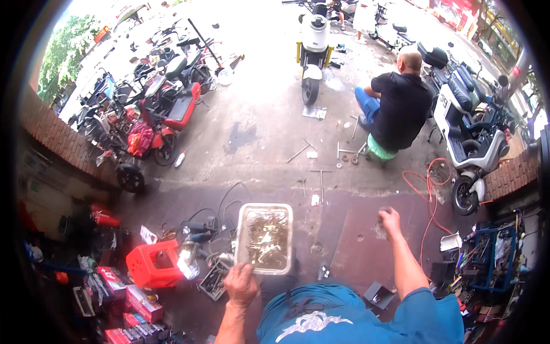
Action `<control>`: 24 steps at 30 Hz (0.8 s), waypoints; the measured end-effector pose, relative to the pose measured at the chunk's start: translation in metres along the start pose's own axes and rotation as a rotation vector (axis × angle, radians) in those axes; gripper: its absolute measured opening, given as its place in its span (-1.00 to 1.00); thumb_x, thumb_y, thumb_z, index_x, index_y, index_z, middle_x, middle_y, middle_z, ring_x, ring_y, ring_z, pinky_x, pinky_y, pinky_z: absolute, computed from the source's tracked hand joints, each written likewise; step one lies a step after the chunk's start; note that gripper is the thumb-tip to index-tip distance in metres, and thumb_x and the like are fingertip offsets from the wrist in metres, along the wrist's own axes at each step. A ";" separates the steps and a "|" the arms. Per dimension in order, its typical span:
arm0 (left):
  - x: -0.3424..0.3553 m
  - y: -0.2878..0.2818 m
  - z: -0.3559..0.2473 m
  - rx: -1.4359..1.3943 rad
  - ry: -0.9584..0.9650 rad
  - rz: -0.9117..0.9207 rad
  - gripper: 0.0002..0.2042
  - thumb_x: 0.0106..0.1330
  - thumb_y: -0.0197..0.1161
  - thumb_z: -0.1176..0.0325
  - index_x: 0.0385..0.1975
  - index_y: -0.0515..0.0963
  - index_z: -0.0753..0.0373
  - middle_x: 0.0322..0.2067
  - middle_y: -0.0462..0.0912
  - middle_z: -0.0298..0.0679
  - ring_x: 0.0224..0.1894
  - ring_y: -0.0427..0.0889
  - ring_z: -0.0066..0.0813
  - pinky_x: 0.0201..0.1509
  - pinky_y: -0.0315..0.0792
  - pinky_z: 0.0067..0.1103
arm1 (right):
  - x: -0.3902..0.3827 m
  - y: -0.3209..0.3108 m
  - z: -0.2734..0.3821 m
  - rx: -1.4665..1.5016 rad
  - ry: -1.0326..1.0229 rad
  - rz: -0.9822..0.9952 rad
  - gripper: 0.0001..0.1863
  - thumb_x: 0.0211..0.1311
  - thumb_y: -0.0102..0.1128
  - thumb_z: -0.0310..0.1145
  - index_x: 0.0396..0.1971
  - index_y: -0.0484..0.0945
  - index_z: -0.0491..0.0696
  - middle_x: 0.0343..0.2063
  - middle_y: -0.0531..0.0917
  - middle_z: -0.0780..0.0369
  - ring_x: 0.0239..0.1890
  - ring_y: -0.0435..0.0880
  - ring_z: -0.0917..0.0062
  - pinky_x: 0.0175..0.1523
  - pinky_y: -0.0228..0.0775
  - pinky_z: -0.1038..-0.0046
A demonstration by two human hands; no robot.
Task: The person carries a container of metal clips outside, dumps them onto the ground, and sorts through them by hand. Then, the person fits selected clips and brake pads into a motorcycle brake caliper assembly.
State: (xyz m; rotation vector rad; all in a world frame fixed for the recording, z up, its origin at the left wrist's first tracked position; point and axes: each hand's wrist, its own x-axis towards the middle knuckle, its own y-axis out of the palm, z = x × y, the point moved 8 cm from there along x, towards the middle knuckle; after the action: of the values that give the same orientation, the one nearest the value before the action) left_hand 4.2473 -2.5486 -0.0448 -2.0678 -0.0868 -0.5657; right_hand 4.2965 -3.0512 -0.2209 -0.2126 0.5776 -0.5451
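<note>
My left hand [242,284] grips the near left corner of a whitish rectangular plastic tub [265,206], fingers closed on its rim. Brown, murky contents with pale glints lie in the tub; I cannot tell whether they are liquid or small parts. My right hand [390,222] is out to the right above a reddish-brown floor plate [361,243], its fingers curled. Whatever is inside those fingers, if anything, is too small to make out. Left of the tub are a red plastic stool [152,265] and an open tray of metal parts [214,281].
A person in black [401,109] sits ahead right, near T-handled tools [322,183] on the ground. A red hose [428,183] loops at right. Parked scooters [312,51] stand ahead and on both sides. Boxes [143,304] are stacked lower left; a blue rack [494,258] stands right.
</note>
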 end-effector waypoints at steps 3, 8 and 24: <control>0.074 0.018 0.059 0.033 -0.008 0.013 -0.77 -0.08 0.16 0.61 -0.37 0.56 0.27 -0.34 0.61 -0.10 -0.37 0.59 -0.08 -0.31 0.49 -0.34 | 0.070 0.098 0.134 -0.110 -0.290 0.193 -0.76 0.05 0.11 -0.34 -0.30 0.58 -0.12 -0.56 0.57 0.27 -0.57 0.50 0.63 -0.52 0.32 0.54; 0.223 0.072 0.149 0.018 0.072 0.064 -0.79 -0.09 0.15 0.63 -0.41 0.55 0.26 -0.37 0.59 -0.11 -0.40 0.57 -0.09 -0.33 0.47 -0.32 | 0.152 0.208 0.165 0.050 -0.168 0.301 -0.69 0.02 0.13 -0.24 -0.33 0.57 -0.16 -0.55 0.58 0.25 -0.53 0.53 0.59 -0.47 0.39 0.49; 0.689 0.253 0.337 0.032 0.232 0.068 -0.74 -0.09 0.20 0.59 -0.35 0.54 0.18 -0.33 0.60 -0.19 -0.39 0.57 -0.15 -0.38 0.47 -0.36 | 0.400 0.341 0.106 0.513 0.628 -0.276 -0.69 0.18 0.18 -0.11 -0.37 0.50 -0.07 -0.76 0.35 0.30 -0.77 0.34 0.51 -0.67 0.15 0.43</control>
State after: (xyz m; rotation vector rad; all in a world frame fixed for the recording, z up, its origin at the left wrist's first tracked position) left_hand 5.0528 -2.5184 -0.0986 -1.9521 0.1089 -0.7530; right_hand 4.7839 -2.9791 -0.4331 0.3885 0.9985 -1.0205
